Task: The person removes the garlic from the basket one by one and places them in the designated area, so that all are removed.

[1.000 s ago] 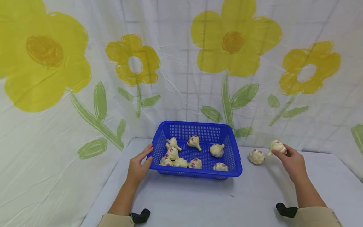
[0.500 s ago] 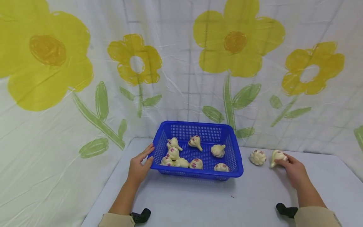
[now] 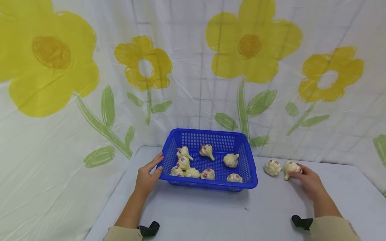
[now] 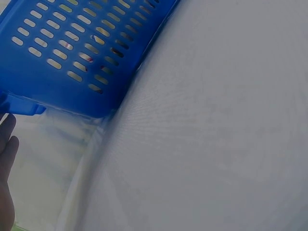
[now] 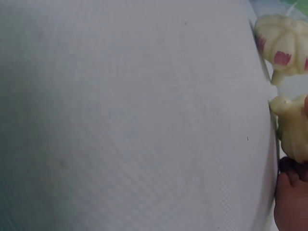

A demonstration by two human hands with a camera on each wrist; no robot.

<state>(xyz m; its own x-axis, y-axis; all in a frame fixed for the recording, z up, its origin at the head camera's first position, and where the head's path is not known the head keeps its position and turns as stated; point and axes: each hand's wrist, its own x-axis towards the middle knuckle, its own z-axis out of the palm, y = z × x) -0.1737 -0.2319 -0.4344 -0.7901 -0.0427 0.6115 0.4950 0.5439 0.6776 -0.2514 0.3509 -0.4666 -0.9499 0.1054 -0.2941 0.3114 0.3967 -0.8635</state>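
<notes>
A blue perforated plastic basket (image 3: pixel 208 182) stands on the white table with several garlic bulbs (image 3: pixel 183 163) inside, most of them toward its left and front. My left hand (image 3: pixel 147 177) rests against the basket's left rim, fingers fairly straight and thumb near the front corner. In the left wrist view, its fingertips meet the underside of the basket's rim (image 4: pixel 21 105). To the right of the basket, my right hand (image 3: pixel 310 180) pinches a garlic bulb (image 3: pixel 291 168) low at the tabletop, its stem pointing toward me. Close on its left lies another garlic bulb (image 3: pixel 272 167).
A white curtain (image 3: pixel 187 100) printed with yellow flowers hangs behind the table. The white-covered tabletop (image 3: pixel 217 214) stretches in front of the basket, with a small dark strand (image 3: pixel 246 209) on it. Black devices (image 3: pixel 149 229) are strapped at both wrists.
My right hand has lowered its garlic bulb from above the table to the tabletop, then moved it slightly left toward the other loose bulb. The left hand stays at the basket rim.
</notes>
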